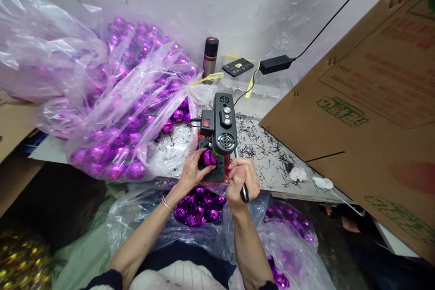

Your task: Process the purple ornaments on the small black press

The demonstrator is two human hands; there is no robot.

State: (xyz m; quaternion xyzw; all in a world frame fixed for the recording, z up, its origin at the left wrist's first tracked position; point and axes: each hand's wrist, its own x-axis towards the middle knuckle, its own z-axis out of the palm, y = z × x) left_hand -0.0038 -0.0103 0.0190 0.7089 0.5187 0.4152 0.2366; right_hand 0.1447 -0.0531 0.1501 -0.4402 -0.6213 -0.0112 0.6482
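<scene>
Left hand (192, 171) pinches purple ball (208, 157); machine (224, 120) at one o'clock. Right hand (243, 181), ball's four o'clock, fist wrapped round handle (244, 194).

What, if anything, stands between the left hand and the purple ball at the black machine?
Nothing visible stands between them: the left hand already has its fingers at the purple ball. The black machine is on the ball's other side, and the right hand grips the lever handle.
</scene>
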